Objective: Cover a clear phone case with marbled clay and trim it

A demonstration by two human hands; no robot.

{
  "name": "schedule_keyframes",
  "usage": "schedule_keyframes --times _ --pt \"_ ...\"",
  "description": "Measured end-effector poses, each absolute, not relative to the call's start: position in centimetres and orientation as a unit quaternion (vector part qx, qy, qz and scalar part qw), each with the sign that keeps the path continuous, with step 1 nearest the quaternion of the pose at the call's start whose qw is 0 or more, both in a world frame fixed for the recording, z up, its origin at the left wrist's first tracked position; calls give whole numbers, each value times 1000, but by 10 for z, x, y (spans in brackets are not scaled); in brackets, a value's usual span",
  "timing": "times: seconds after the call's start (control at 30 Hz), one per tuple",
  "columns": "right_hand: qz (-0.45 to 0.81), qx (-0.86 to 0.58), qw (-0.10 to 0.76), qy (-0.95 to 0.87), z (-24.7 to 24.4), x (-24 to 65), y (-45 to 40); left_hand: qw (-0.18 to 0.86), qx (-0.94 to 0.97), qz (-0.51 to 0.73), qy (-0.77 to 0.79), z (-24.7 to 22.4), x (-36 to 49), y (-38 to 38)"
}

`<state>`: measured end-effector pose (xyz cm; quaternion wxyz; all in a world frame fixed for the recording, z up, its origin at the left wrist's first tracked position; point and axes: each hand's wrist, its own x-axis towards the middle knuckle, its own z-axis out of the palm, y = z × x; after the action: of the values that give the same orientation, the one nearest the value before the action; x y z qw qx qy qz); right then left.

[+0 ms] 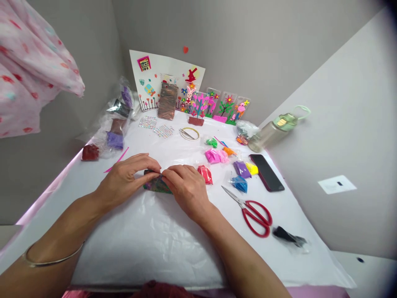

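A flat dark piece with green and purple streaks [157,186], apparently coated in modelling clay, lies on the white table cover in front of me. Its upper edge is pinched by the thumb and fingers of my left hand [132,171]. My right hand [187,186] bends over the other end, fingertips pressed together at the same edge and hiding much of it. The two hands nearly meet there. Just beyond my right hand lies a packet of red clay [205,174].
Red-handled scissors [256,213], a black clay packet [288,237], a phone [266,172] and a green bottle [273,131] stand or lie right. Bagged clay [114,138] sits left. Rhinestone sheets [163,131], a streaked brown phone case [168,101] and decorated clear cases [226,105] are behind.
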<state>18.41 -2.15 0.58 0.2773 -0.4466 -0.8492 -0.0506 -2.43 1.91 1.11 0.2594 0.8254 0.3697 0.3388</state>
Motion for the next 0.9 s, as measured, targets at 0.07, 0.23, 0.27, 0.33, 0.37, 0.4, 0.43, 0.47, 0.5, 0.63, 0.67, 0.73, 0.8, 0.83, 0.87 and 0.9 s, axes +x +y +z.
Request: schedule_keyframes --times 0.07,0.23,0.27,0.33,0.37,0.4,0.43,0.47,0.5,0.63,0.67,0.73,0.8,0.83,0.87,0.9 --pt "-44 -447 280 -849 5 184 -21 265 823 337 374 13 -25 18" --pt "-45 -461 280 -841 5 183 -21 305 796 320 414 17 -33 20" --pt "-47 -460 285 -840 5 183 -21 310 792 316 420 17 -35 21" --pt "-48 -454 298 -838 5 184 -21 312 791 315 422 17 -38 24" --pt "-48 -451 303 -838 5 184 -21 312 792 317 419 17 -38 24" --pt "-47 -449 307 -838 5 184 -21 312 793 320 414 17 -39 24" --pt "-45 -449 308 -838 5 184 -21 311 794 325 409 17 -39 24" --pt "-42 -451 307 -837 6 184 -21 310 796 329 403 17 -39 24" --pt "-38 -455 304 -836 6 184 -21 308 798 334 397 17 -38 23" --pt "-25 -463 298 -834 7 184 -21 292 801 357 382 15 -37 22" --pt "-27 -462 300 -835 7 185 -22 289 801 362 378 15 -37 22" --pt "-33 -459 304 -834 7 185 -22 285 803 367 373 14 -37 22" --pt "-37 -459 305 -834 6 185 -22 282 804 368 373 13 -37 23" --pt "-37 -459 304 -834 6 185 -22 281 805 367 372 12 -37 24" --pt "-38 -460 303 -834 5 185 -21 279 807 366 371 11 -37 25" --pt "-39 -460 301 -834 5 185 -21 279 808 367 367 11 -37 25"
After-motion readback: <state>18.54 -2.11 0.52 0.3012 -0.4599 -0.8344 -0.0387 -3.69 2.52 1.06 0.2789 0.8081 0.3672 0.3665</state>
